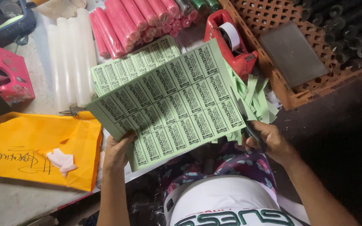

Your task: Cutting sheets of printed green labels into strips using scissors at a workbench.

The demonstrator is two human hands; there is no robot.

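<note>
Left hand [116, 152] pinches the green label sheet [168, 104] at seven o'clock; right hand [269, 140] grips scissors [254, 134] at four, best cutting straight along printed lines.

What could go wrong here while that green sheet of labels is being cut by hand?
The left hand pinches the green label sheet only at one bottom corner, so it may sag and the cut could wander across labels. The right hand works scissors mostly hidden behind the sheet, risking a nick. Cut strips piled beside the red tape dispenser might slide off.

Pale green label sheet [170, 102], printed in a grid, held up tilted; dark scissors [254, 133] at its right edge.
</note>
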